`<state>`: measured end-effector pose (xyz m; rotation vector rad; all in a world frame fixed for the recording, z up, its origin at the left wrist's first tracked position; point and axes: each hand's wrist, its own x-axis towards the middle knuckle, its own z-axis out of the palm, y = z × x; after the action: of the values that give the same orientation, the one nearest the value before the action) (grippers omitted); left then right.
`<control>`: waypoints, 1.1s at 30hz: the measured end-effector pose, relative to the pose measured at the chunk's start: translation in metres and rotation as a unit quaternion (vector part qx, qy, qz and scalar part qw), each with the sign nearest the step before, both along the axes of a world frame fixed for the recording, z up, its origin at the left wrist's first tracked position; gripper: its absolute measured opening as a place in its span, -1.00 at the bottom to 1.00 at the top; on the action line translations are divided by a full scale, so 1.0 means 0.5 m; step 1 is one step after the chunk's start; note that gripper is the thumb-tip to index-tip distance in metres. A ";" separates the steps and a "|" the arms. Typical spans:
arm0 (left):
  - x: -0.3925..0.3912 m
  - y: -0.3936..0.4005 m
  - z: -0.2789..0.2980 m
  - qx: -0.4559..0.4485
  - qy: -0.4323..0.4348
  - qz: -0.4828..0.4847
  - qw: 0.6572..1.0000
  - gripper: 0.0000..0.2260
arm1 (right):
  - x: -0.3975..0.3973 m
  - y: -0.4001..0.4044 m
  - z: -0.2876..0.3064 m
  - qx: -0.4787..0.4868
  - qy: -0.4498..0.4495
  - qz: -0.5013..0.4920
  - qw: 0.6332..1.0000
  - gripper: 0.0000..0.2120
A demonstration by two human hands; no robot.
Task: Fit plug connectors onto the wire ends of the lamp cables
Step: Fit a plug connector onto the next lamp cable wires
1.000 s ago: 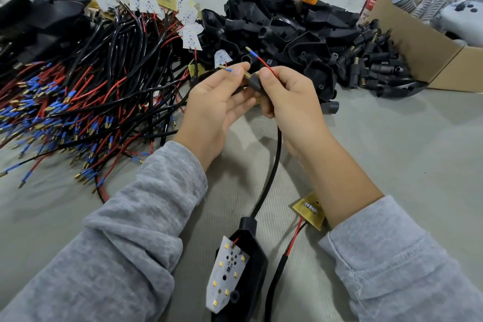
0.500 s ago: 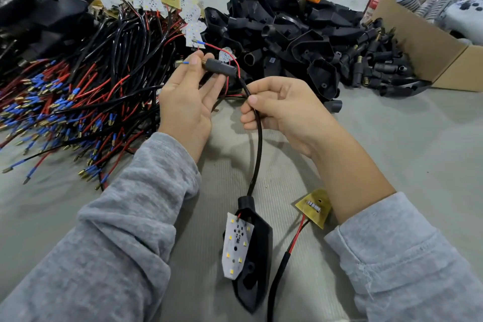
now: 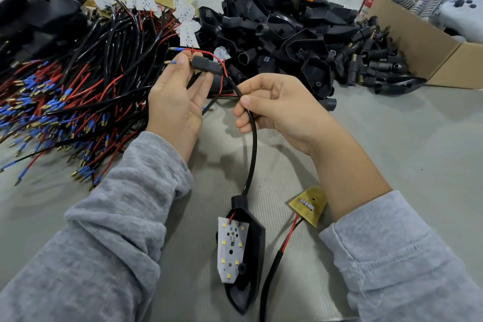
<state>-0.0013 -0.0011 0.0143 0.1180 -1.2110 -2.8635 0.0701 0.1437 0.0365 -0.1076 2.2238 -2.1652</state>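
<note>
Plug connector [image 3: 206,65] lies across the fingertips of the left hand [image 3: 175,102], thumb pinching its brass end, long axis running left to right. Two blue-tipped wire ends [image 3: 175,55] poke out past its left end, pointing left. The lamp cable [image 3: 251,138] leaves its right end and curves down through the right hand [image 3: 277,107], which pinches it just below. Any seating pull, I judge, runs along that axis.

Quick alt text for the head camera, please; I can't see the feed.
Left hand pinches a black plug connector threaded on a lamp cable, which the right hand grips lower down. The cable runs down to a black lamp housing on the table.
</note>
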 end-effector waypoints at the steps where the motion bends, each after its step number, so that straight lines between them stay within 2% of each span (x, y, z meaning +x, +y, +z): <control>1: 0.000 0.000 0.000 0.003 -0.003 0.001 1.000 -0.86 | 0.000 -0.001 0.000 0.001 0.001 -0.002 1.000 -0.86; 5: 0.001 0.001 0.001 0.010 0.007 -0.011 1.000 -0.87 | -0.005 -0.007 -0.004 0.011 0.003 -0.040 0.999 -0.88; 11: 0.012 0.017 0.000 -0.038 0.033 -0.097 0.994 -0.87 | -0.020 -0.016 -0.012 0.079 0.061 -0.180 0.979 -0.80; 19: 0.030 0.032 0.000 -0.106 0.061 -0.197 0.973 -0.88 | -0.026 -0.008 -0.015 0.096 0.139 -0.236 0.957 -0.85; 24: 0.021 0.027 -0.004 -0.061 0.028 -0.172 0.983 -0.92 | -0.026 0.007 -0.012 0.047 0.146 -0.273 0.950 -0.83; 28: 0.015 0.025 -0.002 -0.003 -0.013 -0.138 0.990 -0.90 | -0.021 0.010 -0.007 0.014 0.141 -0.236 0.961 -0.74; 33: 0.014 0.024 0.003 0.045 -0.048 -0.120 0.991 -0.93 | -0.014 0.007 -0.002 -0.031 0.111 -0.198 0.974 -0.76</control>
<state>0.0056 0.0109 0.0160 0.1229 -1.1859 -3.1560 0.0630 0.1473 0.0353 0.1090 2.4758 -2.5355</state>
